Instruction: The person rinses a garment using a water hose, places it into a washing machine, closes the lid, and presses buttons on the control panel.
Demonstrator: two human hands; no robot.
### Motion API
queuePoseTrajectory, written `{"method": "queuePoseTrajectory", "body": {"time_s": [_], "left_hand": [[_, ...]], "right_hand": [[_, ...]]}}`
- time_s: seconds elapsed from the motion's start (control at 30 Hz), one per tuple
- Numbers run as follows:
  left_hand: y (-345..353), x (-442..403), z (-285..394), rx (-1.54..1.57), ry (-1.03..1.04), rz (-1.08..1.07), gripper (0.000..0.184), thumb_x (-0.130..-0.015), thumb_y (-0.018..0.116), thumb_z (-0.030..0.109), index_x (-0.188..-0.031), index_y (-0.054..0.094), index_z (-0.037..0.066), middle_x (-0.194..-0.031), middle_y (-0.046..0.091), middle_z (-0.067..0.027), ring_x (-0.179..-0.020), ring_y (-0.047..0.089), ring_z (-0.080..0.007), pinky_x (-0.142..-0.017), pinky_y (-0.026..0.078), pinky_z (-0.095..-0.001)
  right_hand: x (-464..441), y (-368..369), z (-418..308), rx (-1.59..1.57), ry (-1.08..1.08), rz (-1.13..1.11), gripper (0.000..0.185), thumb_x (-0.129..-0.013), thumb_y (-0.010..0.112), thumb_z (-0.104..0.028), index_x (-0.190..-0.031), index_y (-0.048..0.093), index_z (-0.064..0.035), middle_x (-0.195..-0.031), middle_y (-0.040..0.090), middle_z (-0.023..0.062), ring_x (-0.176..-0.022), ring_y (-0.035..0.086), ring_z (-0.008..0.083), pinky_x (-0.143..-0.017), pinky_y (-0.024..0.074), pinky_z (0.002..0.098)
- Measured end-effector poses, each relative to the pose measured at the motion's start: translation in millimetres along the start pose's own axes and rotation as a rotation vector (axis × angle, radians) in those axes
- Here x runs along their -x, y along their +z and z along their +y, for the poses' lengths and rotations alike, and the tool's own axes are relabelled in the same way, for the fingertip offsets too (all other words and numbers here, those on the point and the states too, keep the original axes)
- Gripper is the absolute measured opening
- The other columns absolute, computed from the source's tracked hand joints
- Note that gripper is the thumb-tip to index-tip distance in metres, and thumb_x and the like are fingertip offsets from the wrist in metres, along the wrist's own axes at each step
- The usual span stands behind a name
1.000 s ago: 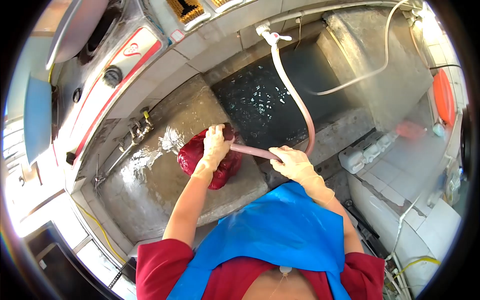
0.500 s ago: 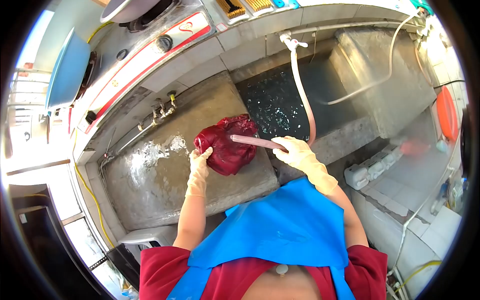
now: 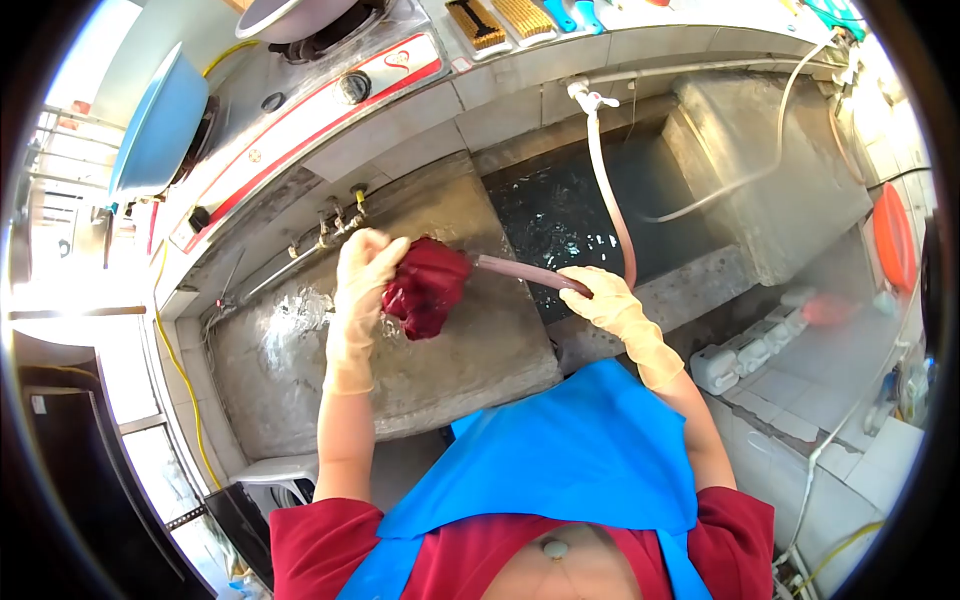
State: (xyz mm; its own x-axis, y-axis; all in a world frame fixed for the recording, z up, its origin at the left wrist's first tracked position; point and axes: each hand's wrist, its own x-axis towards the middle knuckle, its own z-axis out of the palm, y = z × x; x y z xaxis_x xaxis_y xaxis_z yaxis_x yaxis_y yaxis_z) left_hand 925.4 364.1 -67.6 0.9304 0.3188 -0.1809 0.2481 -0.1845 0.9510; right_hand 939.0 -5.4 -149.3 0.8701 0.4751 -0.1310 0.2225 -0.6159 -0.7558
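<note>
A wet, dark red bundle of cloth [image 3: 428,288] hangs over the concrete washing slab [image 3: 440,375], gripped at its left side by my gloved left hand [image 3: 366,275]. My right hand [image 3: 603,300], also in a pale rubber glove, is closed round a pinkish hose [image 3: 525,270]. The hose's open end points left at the cloth, very near its right edge. From my right hand the hose runs up to a white tap [image 3: 590,97] on the wall. Whether water is flowing from it, I cannot tell.
A water-filled basin [image 3: 575,200] lies right of the slab, with another hose [image 3: 720,185] hanging into it. Brushes [image 3: 523,17] and a stove [image 3: 352,88] are on the ledge behind. White jugs [image 3: 740,352] stand at right.
My left hand has moved up and left, lifting the red cloth, which is now more bunched. The hose end has shifted slightly right. The head view has tilted a little.
</note>
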Motion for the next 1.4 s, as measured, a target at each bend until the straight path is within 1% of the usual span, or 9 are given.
{"method": "queuePoseTrajectory", "body": {"time_s": [0.27, 0.43, 0.6, 0.73, 1.07, 1.17, 1.2, 1.27, 1.4], "left_hand": [[46.8, -18.3, -122.6, -0.195, 0.072, 0.137, 0.049, -0.092, 0.069, 0.011, -0.135, 0.047, 0.001, -0.133, 0.055, -0.0164, -0.124, 0.053, -0.0274, -0.107, 0.041, -0.0376], [84.1, 19.4, -142.9, -0.877, -0.181, 0.066, 0.130, -0.060, 0.087, 0.060, -0.155, 0.019, 0.004, -0.164, 0.006, -0.0228, -0.149, 0.006, -0.0475, -0.113, 0.013, -0.0701], [82.0, 6.0, -173.4, -0.893, -0.021, 0.164, 0.044, -0.078, 0.078, 0.020, -0.113, 0.058, 0.002, -0.160, 0.022, -0.0227, -0.146, 0.017, -0.0498, -0.115, 0.019, -0.0652], [28.5, 21.8, -110.3, -0.416, 0.194, 0.152, 0.059, -0.090, 0.066, 0.004, -0.145, 0.045, 0.001, -0.145, 0.047, -0.0209, -0.136, 0.045, -0.0300, -0.115, 0.032, -0.0381], [-21.0, 28.5, 17.5, 0.407, 0.094, 0.204, 0.026, -0.094, 0.050, 0.003, -0.118, 0.060, 0.002, -0.111, 0.063, -0.0075, -0.104, 0.060, -0.0172, -0.095, 0.046, -0.0316], [-22.2, -22.1, -56.5, -0.566, 0.499, 0.335, 0.031, -0.096, 0.056, 0.020, -0.123, 0.058, 0.004, -0.127, 0.057, -0.0125, -0.116, 0.055, -0.0264, -0.101, 0.045, -0.0371], [28.6, -29.1, -17.9, 0.174, 0.002, 0.410, 0.033, -0.096, 0.053, 0.021, -0.124, 0.054, 0.003, -0.117, 0.058, -0.0098, -0.107, 0.054, -0.0212, -0.099, 0.042, -0.0335], [45.3, -69.3, -79.0, 0.332, -0.221, 0.323, 0.057, -0.091, 0.064, 0.022, -0.139, 0.038, 0.006, -0.120, 0.056, -0.0115, -0.108, 0.052, -0.0167, -0.096, 0.043, -0.0324], [63.5, -73.0, -133.1, -0.685, 0.063, 0.045, 0.075, -0.083, 0.074, 0.021, -0.146, 0.036, 0.009, -0.138, 0.043, -0.0237, -0.129, 0.044, -0.0335, -0.109, 0.038, -0.0414]], "right_hand": [[-12.9, 14.4, -11.0, -0.029, 0.015, -0.025, 0.040, -0.090, 0.064, -0.033, -0.123, 0.063, -0.0111, -0.111, 0.067, 0.0168, -0.102, 0.064, 0.0380, -0.090, 0.0508, 0.0450], [-20.4, 26.3, -1.7, -0.008, 0.025, -0.042, 0.042, -0.090, 0.065, -0.032, -0.125, 0.062, -0.0086, -0.111, 0.067, 0.0189, -0.103, 0.064, 0.0381, -0.089, 0.0512, 0.0447], [-25.3, 14.7, -9.4, 0.004, 0.094, -0.109, 0.043, -0.090, 0.065, -0.032, -0.126, 0.062, -0.0085, -0.111, 0.067, 0.0185, -0.106, 0.063, 0.0375, -0.091, 0.0504, 0.0451], [-24.4, 12.1, -5.4, -0.030, 0.075, -0.067, 0.041, -0.091, 0.064, -0.033, -0.124, 0.063, -0.0090, -0.116, 0.066, 0.0177, -0.108, 0.062, 0.0364, -0.094, 0.0490, 0.0447], [-21.9, -2.1, -26.2, -0.147, 0.082, -0.097, 0.041, -0.091, 0.064, -0.034, -0.124, 0.064, -0.0097, -0.113, 0.067, 0.0157, -0.107, 0.062, 0.0352, -0.094, 0.0486, 0.0429], [-21.9, -0.7, -31.5, -0.171, 0.055, -0.092, 0.041, -0.091, 0.064, -0.033, -0.124, 0.064, -0.0098, -0.111, 0.067, 0.0154, -0.103, 0.064, 0.0356, -0.091, 0.0501, 0.0433], [-22.7, -1.4, -32.4, -0.177, 0.066, -0.108, 0.040, -0.091, 0.065, -0.033, -0.124, 0.064, -0.0098, -0.110, 0.067, 0.0152, -0.100, 0.064, 0.0358, -0.089, 0.0509, 0.0435], [-21.9, 3.9, -25.1, -0.130, 0.042, -0.089, 0.040, -0.090, 0.065, -0.032, -0.124, 0.064, -0.0101, -0.109, 0.067, 0.0148, -0.098, 0.065, 0.0360, -0.086, 0.0520, 0.0434], [-17.8, 2.2, -16.4, -0.108, 0.067, -0.073, 0.040, -0.090, 0.065, -0.031, -0.123, 0.064, -0.0103, -0.109, 0.067, 0.0154, -0.098, 0.065, 0.0362, -0.086, 0.0519, 0.0439]]}}
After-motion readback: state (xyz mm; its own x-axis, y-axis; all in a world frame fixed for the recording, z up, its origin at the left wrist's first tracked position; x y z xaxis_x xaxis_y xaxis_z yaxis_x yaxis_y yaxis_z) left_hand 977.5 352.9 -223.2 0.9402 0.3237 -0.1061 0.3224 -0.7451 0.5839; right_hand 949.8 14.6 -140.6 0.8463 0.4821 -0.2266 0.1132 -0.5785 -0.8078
